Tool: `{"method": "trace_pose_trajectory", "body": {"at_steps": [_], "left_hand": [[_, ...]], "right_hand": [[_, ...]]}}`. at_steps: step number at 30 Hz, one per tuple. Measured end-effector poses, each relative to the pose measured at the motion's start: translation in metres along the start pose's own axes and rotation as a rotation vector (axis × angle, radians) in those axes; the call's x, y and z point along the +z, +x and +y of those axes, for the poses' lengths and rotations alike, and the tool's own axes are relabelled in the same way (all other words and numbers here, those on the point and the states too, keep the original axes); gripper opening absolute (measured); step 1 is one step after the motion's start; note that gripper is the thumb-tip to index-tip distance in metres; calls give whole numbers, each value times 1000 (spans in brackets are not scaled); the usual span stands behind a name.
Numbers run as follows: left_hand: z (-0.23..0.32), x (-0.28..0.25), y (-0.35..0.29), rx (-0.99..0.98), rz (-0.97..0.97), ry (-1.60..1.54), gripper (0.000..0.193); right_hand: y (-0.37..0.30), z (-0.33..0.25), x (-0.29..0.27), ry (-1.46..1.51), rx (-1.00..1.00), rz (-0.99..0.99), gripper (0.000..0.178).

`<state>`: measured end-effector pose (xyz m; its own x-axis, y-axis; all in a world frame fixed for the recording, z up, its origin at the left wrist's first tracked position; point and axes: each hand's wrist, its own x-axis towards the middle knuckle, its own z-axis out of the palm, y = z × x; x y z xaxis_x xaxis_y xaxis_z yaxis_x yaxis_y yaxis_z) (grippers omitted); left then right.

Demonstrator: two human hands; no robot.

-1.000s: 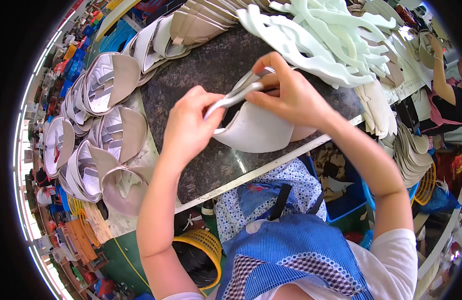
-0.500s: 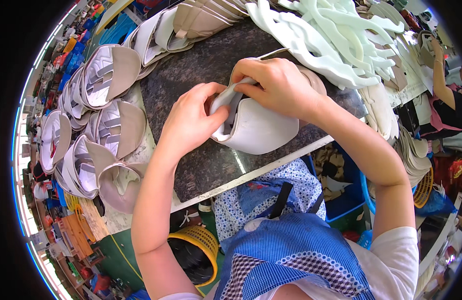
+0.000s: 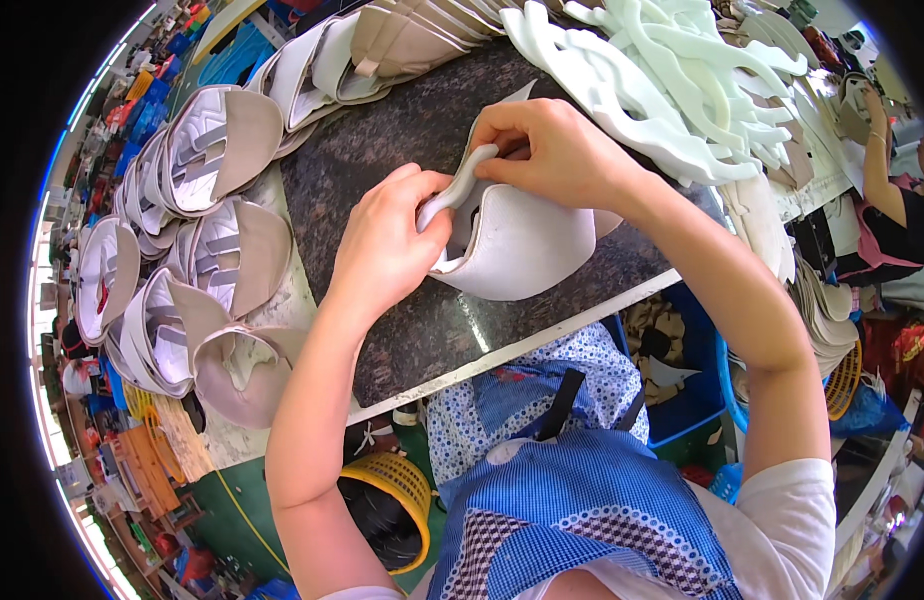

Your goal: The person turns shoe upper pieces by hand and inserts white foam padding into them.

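Note:
A pale shoe upper (image 3: pixel 534 245) stands curved on the dark stone slab, its opening turned toward my left hand. A soft white foam strip (image 3: pixel 460 187) lies along the upper's far edge. My left hand (image 3: pixel 390 240) pinches the strip's near end and the edge between thumb and fingers. At the far end, my right hand (image 3: pixel 560 150) is closed on the strip and the edge, with the fingertips partly hidden. A thin pointed tail of material (image 3: pixel 522 92) sticks out beyond my right hand.
Stacked beige and white shoe uppers (image 3: pixel 252 140) line the left and far sides. A heap of pale green-white foam strips (image 3: pixel 672 80) lies at the far right. Below the slab (image 3: pixel 402 345) are a yellow basket (image 3: pixel 407 485) and a blue bin (image 3: pixel 697 400) with scraps. Another person (image 3: pixel 887 215) works at right.
My right hand has shifted slightly away from me along the edge. More of the white foam strip shows between my hands, and the upper has turned a little.

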<state>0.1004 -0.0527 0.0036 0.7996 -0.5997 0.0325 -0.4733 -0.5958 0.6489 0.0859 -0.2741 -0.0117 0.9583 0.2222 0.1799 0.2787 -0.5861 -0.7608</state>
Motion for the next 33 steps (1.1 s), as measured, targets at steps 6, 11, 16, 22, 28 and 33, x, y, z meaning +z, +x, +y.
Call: {"method": "trace_pose_trajectory", "body": {"at_steps": [6,11,16,22,28,33], "left_hand": [[12,-6,11,-147,-71,79,23],[6,-6,14,-78,-50,121,25],[-1,1,11,59,22,46,26],[0,1,14,43,-27,14,29],[12,-1,9,45,-18,112,41],[16,0,-10,236,120,389,42]], "right_hand": [[-11,-10,6,-73,-13,84,13],[-20,-6,-8,84,-11,56,12],[-19,1,-4,135,0,91,15],[-18,-4,2,-218,-154,236,18],[-17,-7,3,-397,-203,255,20],[-18,-36,-8,-595,-172,265,24]]}}
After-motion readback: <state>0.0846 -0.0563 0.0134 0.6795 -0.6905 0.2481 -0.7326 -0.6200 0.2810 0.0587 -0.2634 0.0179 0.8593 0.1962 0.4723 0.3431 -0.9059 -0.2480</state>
